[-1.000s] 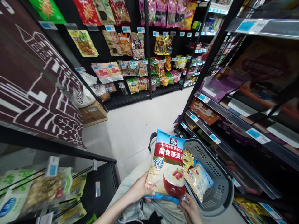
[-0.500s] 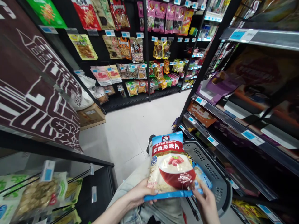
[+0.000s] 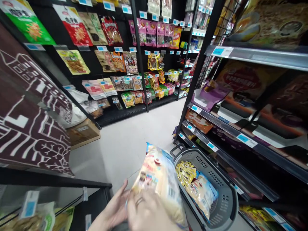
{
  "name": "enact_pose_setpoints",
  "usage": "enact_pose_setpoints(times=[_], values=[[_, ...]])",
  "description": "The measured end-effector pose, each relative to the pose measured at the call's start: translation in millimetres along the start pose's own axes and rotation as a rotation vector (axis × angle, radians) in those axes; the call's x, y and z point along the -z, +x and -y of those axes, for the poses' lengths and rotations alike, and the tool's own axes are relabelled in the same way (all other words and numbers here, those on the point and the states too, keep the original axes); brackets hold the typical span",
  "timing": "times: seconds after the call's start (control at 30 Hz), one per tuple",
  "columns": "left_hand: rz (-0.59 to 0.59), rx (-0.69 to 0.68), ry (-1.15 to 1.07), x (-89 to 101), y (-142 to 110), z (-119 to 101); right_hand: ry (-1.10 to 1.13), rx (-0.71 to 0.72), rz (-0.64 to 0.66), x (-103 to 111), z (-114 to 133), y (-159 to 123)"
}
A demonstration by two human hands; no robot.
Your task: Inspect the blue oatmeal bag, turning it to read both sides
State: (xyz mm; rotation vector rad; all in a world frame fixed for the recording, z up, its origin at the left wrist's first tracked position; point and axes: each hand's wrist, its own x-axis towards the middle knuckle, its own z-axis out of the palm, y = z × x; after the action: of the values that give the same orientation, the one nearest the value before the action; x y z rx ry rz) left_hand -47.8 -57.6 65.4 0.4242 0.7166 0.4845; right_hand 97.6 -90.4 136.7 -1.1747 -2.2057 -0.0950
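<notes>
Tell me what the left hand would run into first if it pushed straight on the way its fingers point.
Most likely nothing new: the left hand already lies against the oatmeal bag, fingers pointing up and to the right. Past the bag, that line leads toward the grey basket, though motion blur leaves depth uncertain.

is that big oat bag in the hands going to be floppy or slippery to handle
Probably floppy: the oat bag is a soft pouch, held by both the left hand and the right hand. Its glossy film looks slippery, so it could slide in a loose grip. It looks full, so likely fairly heavy for its size. It should settle flat in the basket rather than roll.
</notes>
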Motion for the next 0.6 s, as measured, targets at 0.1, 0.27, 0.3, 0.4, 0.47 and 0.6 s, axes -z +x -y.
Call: enact_pose_setpoints(times=[0.1, 0.27, 0.3, 0.4, 0.47, 0.6], values=[[-0.157, 0.076, -0.075, 15.0, 0, 22, 0.339, 0.162, 0.415, -52, 11, -39], [-0.309, 0.037, -0.051, 26.1, 11, 47, 0.649, -0.723, 0.128, -63, -39, -96], [-0.298, 0.033, -0.052, 28.4, 13, 48, 0.586, -0.920, 0.015, -64, -53, -107], [-0.271, 0.039, -0.030, 36.5, 15, 48, 0.658, -1.293, -0.035, -81, -89, -135], [-0.262, 0.022, -0.012, 41.3, 16, 49, 0.886, -1.339, 0.067, -97, -100, -147], [-0.197, -0.043, 0.047, 41.9, 15, 53, 1.266, -1.322, 0.095, -107, -96, -141]])
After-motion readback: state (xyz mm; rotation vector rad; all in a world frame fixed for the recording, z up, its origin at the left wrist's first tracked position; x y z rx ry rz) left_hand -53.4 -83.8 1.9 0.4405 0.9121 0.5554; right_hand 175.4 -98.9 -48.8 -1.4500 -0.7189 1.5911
